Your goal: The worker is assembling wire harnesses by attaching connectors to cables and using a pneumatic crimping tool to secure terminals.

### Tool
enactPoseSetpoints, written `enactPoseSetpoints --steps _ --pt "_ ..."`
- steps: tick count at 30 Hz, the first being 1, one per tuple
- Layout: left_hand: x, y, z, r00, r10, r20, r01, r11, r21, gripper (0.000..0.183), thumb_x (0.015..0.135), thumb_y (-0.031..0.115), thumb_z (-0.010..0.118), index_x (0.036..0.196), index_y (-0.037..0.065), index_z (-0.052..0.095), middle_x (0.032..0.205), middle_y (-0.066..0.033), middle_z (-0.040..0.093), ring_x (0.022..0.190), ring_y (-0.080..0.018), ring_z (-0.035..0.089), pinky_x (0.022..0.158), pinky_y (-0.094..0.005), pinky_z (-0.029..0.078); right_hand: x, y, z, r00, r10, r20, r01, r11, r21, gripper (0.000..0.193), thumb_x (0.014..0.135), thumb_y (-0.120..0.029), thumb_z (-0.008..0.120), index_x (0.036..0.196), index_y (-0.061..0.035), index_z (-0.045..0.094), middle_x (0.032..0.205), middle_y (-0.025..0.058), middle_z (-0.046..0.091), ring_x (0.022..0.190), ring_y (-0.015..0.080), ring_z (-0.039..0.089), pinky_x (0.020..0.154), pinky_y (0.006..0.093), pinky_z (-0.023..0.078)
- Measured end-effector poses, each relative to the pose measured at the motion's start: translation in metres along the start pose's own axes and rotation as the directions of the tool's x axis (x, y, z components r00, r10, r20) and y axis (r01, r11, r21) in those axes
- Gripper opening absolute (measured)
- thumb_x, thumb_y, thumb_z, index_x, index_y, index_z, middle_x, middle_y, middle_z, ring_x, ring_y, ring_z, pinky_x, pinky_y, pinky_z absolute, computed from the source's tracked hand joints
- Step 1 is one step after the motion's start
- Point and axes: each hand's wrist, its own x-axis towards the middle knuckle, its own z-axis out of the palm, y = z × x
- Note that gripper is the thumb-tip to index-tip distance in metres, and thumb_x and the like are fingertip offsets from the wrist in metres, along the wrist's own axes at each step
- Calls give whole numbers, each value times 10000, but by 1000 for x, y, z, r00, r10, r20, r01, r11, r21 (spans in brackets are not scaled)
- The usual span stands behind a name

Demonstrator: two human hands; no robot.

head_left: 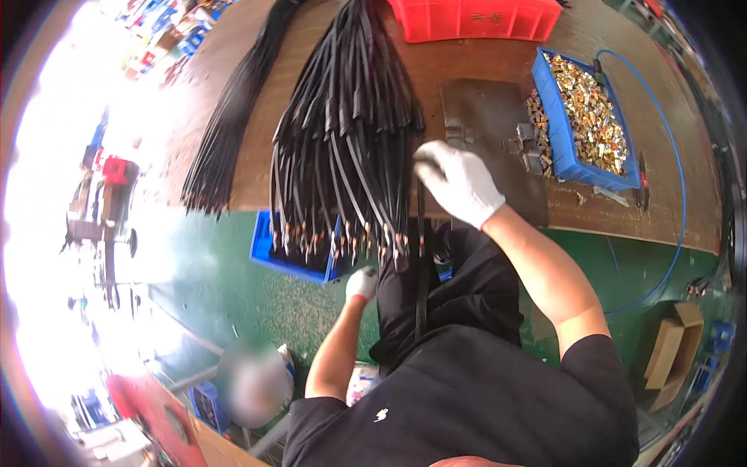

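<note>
A thick bundle of black cables [342, 117] with bare copper ends lies on the table and hangs over its front edge. My right hand [461, 185], in a white glove, is at the bundle's right side. Its fingers are curled closed at the top of a single black cable [421, 208] that runs down from them. My left hand [362, 283], also gloved in white, is below the hanging cable ends, beside my leg. Its fingers are mostly hidden, so their grip does not show.
A second black cable bundle [233, 132] lies to the left. Right of my right hand are a dark metal plate [486, 117] and a blue bin [576, 167] of brass-coloured parts. A red bin [475, 19] stands at the back; another blue bin [292, 268] sits below the table edge.
</note>
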Motion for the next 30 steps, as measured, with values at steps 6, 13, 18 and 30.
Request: enactPoseSetpoints --steps 6,13,18,30 --pt "-112 146 -147 873 -47 -485 -170 904 -393 246 1049 225 667 1049 -5 756 786 -60 705 747 -87 617 704 -290 513 4 1 13 999 -43 -26 45 996 80 205 977 -294 703 1059 -108 721 930 180 764 887 408 741 756 505 570" --pt "-154 275 -199 665 119 -737 -405 887 -223 296 978 283 765 1098 13 748 913 -123 758 807 -232 716 776 -327 563 4 -5 20 1000 -3 19 2 999 50 223 972 -327 700 1035 -117 746 963 152 774 927 388 737 787 480 568" --pt "-109 294 -208 840 131 -527 -69 988 135 545 937 557 711 1006 18 748 870 -201 758 866 -394 750 803 -479 570 -1 -9 14 1000 -16 13 15 999 32 231 973 -330 691 1048 -120 754 976 154 772 942 389 733 797 477 568" --pt "-108 260 -207 996 68 -51 -67 273 -960 413 1113 457 544 931 102 652 640 51 507 482 -59 384 453 -248 296 23 -56 39 908 165 385 -220 970 103 670 975 -656 644 819 -14 755 701 196 648 707 254 683 719 423 507"
